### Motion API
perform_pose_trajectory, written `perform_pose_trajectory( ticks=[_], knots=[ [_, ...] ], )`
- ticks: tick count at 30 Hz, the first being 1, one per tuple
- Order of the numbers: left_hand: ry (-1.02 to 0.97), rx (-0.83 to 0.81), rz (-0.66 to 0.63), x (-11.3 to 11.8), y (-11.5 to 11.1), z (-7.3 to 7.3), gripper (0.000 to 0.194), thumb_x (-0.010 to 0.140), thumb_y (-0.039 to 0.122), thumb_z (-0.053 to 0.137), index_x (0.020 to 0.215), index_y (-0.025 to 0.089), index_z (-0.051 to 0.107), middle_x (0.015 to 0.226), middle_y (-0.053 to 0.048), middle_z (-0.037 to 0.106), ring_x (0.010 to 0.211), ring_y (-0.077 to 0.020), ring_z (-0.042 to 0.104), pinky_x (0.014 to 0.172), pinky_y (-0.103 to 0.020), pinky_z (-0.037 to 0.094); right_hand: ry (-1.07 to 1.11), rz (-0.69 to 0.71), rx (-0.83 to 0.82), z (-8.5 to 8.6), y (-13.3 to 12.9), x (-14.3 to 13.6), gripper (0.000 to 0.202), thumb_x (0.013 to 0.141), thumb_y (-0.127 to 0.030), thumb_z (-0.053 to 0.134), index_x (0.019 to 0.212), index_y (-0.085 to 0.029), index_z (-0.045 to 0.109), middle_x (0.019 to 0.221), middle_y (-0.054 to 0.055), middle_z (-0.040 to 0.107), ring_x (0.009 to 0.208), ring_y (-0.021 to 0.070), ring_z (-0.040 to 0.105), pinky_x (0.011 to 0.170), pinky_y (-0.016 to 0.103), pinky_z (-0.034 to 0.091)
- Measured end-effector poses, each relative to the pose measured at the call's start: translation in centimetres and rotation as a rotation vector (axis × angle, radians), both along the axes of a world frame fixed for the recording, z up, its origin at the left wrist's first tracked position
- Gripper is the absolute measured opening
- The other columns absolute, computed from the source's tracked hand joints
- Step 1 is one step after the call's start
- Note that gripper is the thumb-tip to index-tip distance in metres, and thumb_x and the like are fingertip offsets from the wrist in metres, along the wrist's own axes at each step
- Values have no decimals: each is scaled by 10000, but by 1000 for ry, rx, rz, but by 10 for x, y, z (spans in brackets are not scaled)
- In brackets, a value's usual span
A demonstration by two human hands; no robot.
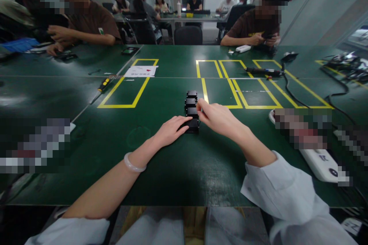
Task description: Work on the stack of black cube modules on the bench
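Note:
A short row of several small black blocks point(191, 102) runs away from me on the green table, their exact kind too small to tell. My left hand point(171, 130) rests at the left of the nearest black block point(193, 125), thumb and straight fingers bracketing it. On the right side of the row, my right hand point(217, 118) has its fingers curled in a pinch against the blocks. Whatever lies between those fingertips is hidden.
Yellow tape rectangles point(116, 106) mark the green table point(161, 183). A paper sheet point(141, 71), a yellow-black screwdriver point(104, 84) and a black rod-shaped tool point(264, 72) lie beyond. White devices point(323, 164) sit on both sides; cables point(340, 84) trail right. Two people work opposite.

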State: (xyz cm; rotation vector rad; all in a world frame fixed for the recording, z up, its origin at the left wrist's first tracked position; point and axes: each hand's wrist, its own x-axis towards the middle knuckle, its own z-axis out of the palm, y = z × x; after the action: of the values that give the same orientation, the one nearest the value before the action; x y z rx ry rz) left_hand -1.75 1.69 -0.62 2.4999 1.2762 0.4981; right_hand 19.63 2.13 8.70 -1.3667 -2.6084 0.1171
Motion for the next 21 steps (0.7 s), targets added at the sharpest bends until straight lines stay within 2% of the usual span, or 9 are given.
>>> perform_pose_trajectory(
  ticks=[4, 14, 21],
  knots=[
    [-6, 11, -2, 0, 0, -1, 409, 973, 386, 346, 1347, 242, 432, 1245, -58, 553, 1100, -215, 508, 963, -379, 413, -21, -31, -1, 1, 0, 0, 283, 955, -405, 310, 1048, -202, 484, 798, 47, 663, 653, 168, 577, 533, 248, 235],
    [-10, -1, 1, 0, 0, -1, 409, 974, 385, 345, 1350, 250, 430, 1245, -54, 552, 1094, -213, 513, 952, -370, 421, -16, -11, 23, 1, 0, -1, 214, 941, -291, 311, 1061, -199, 461, 790, 39, 657, 622, 154, 570, 519, 243, 229],
    [-18, -7, -6, 0, 0, 0, 408, 974, 382, 349, 1347, 240, 430, 1259, -55, 546, 1103, -213, 507, 956, -372, 415, -10, -18, 39, -1, 0, 0, 234, 946, -368, 325, 1030, -204, 469, 784, 41, 659, 635, 166, 579, 512, 242, 226]
  ],
)
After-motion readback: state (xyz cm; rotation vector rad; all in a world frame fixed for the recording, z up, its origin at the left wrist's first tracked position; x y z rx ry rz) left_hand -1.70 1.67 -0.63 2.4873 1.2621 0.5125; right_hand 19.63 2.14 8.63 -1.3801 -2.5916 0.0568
